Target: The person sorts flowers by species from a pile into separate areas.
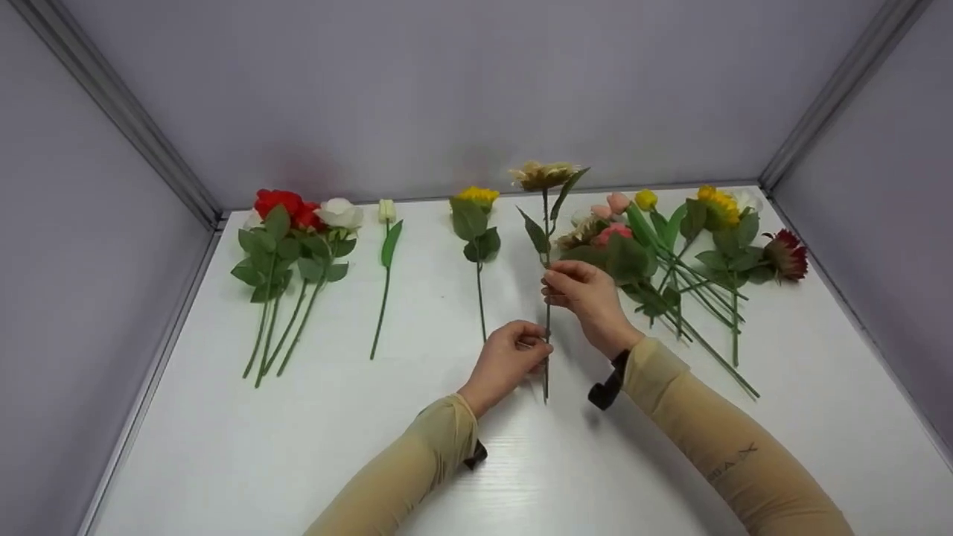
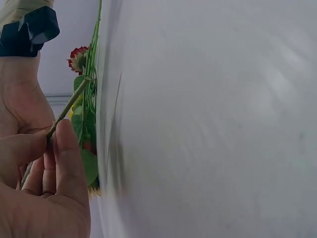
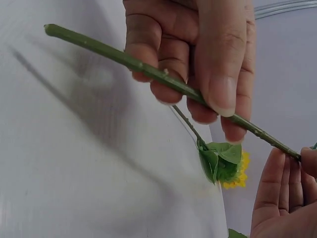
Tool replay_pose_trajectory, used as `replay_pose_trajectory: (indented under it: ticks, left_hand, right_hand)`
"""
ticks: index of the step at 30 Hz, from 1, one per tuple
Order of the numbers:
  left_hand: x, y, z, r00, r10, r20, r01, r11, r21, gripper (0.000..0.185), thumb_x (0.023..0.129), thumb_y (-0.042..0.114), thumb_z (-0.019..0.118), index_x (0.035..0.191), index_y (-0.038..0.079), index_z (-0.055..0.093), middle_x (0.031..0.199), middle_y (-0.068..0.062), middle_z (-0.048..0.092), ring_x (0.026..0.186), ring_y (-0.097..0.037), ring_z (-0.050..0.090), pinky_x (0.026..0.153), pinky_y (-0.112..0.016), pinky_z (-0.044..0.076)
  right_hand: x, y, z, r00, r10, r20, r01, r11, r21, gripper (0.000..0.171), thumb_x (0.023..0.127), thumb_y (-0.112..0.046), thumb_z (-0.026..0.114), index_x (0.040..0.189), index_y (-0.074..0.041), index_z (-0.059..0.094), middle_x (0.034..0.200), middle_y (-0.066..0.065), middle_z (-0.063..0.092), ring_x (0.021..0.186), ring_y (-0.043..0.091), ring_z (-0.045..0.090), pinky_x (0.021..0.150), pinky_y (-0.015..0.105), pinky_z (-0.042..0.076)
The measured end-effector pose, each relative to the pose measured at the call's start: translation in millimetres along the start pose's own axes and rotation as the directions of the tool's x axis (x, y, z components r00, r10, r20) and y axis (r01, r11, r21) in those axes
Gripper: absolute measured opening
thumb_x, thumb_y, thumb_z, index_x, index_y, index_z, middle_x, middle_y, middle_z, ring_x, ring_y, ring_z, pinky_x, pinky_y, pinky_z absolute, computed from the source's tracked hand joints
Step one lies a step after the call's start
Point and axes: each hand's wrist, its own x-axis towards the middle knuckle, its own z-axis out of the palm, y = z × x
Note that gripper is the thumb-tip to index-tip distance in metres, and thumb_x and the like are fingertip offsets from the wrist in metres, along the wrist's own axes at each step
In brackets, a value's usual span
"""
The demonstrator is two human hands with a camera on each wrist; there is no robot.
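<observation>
A beige artificial flower [image 1: 543, 176] stands upright over the table, its bloom uppermost and long leaves along the stem. My right hand [image 1: 592, 301] pinches the stem at mid-height, below the leaves. Lower down, my left hand [image 1: 506, 361] holds the same stem between thumb and fingers, with the cut end sticking out beneath. In the left wrist view, the stem [image 2: 72, 104] passes between the left thumb and forefinger. The right wrist view shows the left thumb pressed along the stem [image 3: 124, 59]. Left of the hands lies a yellow sunflower [image 1: 478, 196].
On the white table [image 1: 298, 447], a white tulip [image 1: 386, 212] lies further left. Red roses [image 1: 279, 207] and a white rose [image 1: 340, 214] lie grouped at far left. Right of the hands are crossed stems with yellow tulip [image 1: 646, 199], pink and dark red blooms [image 1: 789, 255]. Walls enclose three sides.
</observation>
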Motion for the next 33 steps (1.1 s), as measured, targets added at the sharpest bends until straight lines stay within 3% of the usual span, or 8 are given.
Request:
replay_pose_trajectory:
  ticks: [10,15,19,23,25,27,30,33]
  left_hand:
    - [0.1,1.5,-10.3,0.999,-0.017,-0.032,0.019,0.998,0.061,0.03,0.094,0.014,0.073,0.12,-0.001,0.069,0.1,-0.006,0.069,0.084,-0.017,0.069,0.073,-0.032,0.06]
    - [0.5,6.0,-17.2,0.999,-0.008,-0.053,0.012,0.996,0.088,0.032,0.094,0.011,0.073,0.123,0.0,0.068,0.1,-0.006,0.069,0.085,-0.017,0.069,0.072,-0.032,0.06]
    - [4.4,7.8,-29.6,0.997,0.011,-0.081,0.005,0.98,0.197,0.031,0.096,0.01,0.07,0.126,0.001,0.068,0.1,-0.003,0.07,0.086,-0.014,0.068,0.073,-0.029,0.058]
    - [12.2,9.2,-49.3,0.992,0.008,-0.124,0.033,0.943,0.33,0.03,0.098,0.011,0.068,0.126,0.003,0.07,0.101,-0.002,0.07,0.087,-0.015,0.065,0.072,-0.029,0.055]
    - [17.0,10.2,-59.6,0.988,-0.003,-0.156,0.064,0.921,0.384,0.028,0.098,0.01,0.068,0.125,0.004,0.071,0.102,-0.003,0.07,0.088,-0.016,0.065,0.073,-0.03,0.055]
    - [22.1,10.7,-68.5,0.983,-0.012,-0.186,0.093,0.897,0.433,0.027,0.098,0.009,0.068,0.124,0.004,0.072,0.104,-0.004,0.071,0.091,-0.017,0.064,0.075,-0.032,0.055]
    - [29.6,10.2,-77.7,0.978,-0.02,-0.207,0.121,0.865,0.488,0.027,0.098,0.008,0.067,0.123,0.004,0.073,0.106,-0.006,0.071,0.095,-0.019,0.064,0.079,-0.034,0.055]
    - [36.0,8.1,-81.3,0.978,-0.021,-0.205,0.128,0.841,0.525,0.027,0.098,0.007,0.066,0.123,0.004,0.073,0.107,-0.007,0.071,0.096,-0.02,0.064,0.082,-0.036,0.054]
  right_hand:
    - [4,2,7,1.0,0.012,-0.016,-0.012,1.0,-0.001,0.036,0.096,-0.006,0.072,0.128,0.008,0.062,0.112,0.023,0.069,0.088,0.023,0.071,0.084,0.036,0.06]
    - [8,3,14,1.0,0.008,-0.027,-0.008,1.0,-0.001,0.036,0.097,-0.006,0.071,0.128,0.008,0.062,0.111,0.022,0.07,0.088,0.023,0.072,0.083,0.035,0.06]
    - [13,4,19,1.0,0.0,-0.011,-0.001,0.999,-0.042,0.035,0.1,-0.01,0.068,0.131,0.006,0.062,0.116,0.022,0.068,0.094,0.026,0.071,0.086,0.037,0.059]
    - [15,6,21,0.999,-0.019,0.04,0.027,0.979,-0.203,0.035,0.104,-0.018,0.062,0.133,0.001,0.062,0.124,0.023,0.065,0.108,0.034,0.067,0.092,0.039,0.057]
    - [16,6,23,0.996,-0.056,0.068,0.076,0.936,-0.344,0.036,0.105,-0.023,0.06,0.133,-0.002,0.064,0.125,0.02,0.065,0.112,0.033,0.064,0.094,0.039,0.055]
    - [15,7,24,0.988,-0.112,0.103,0.148,0.861,-0.486,0.036,0.106,-0.027,0.059,0.133,-0.005,0.065,0.126,0.016,0.066,0.115,0.031,0.063,0.096,0.04,0.053]
    - [14,9,26,0.967,-0.196,0.163,0.255,0.708,-0.659,0.038,0.106,-0.032,0.059,0.135,-0.007,0.065,0.129,0.011,0.065,0.12,0.026,0.06,0.102,0.041,0.049]
    - [14,11,28,0.939,-0.243,0.241,0.339,0.557,-0.758,0.042,0.106,-0.033,0.058,0.139,-0.006,0.062,0.135,0.011,0.062,0.127,0.027,0.056,0.107,0.044,0.045]
